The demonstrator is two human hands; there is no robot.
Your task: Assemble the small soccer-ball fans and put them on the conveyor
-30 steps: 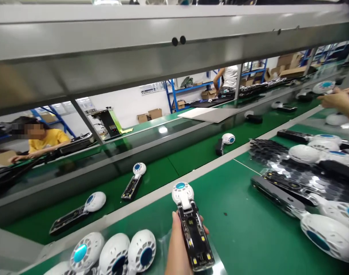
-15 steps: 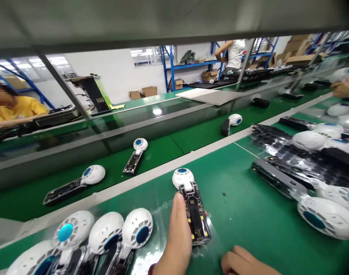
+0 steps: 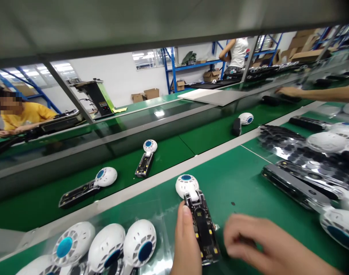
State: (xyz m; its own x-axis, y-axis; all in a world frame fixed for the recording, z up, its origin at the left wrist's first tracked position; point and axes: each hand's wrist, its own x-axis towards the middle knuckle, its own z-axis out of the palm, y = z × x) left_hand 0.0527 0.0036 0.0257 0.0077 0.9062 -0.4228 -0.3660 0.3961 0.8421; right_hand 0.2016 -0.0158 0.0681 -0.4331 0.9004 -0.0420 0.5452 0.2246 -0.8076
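My left hand [image 3: 187,238] is closed round a device with a white round head and a black circuit-board body [image 3: 204,229]. The head, with its blue disc, points away from me, and small yellow squares show on the board. Just right of the device is my right hand [image 3: 257,240], its fingers curled in and slightly blurred; whatever they pinch, if anything, is hidden. Several similar white-headed devices [image 3: 140,243] lie together at the lower left. More of them, among them a grey-bodied one [image 3: 297,183], rest on the right side of the green bench [image 3: 220,177].
Beyond a pale metal rail [image 3: 123,196] runs a green conveyor belt [image 3: 174,152] carrying several more devices. Black discs in clear plastic [image 3: 294,151] lie at right. A co-worker's arm [image 3: 320,94] reaches over the belt. Overhead hangs a grey panel [image 3: 163,26]. A yellow-shirted person [image 3: 34,114] sits opposite.
My right hand has come up and inward, closer to the held device. The view has shifted slightly. A co-worker's arm now stretches over the belt at the right.
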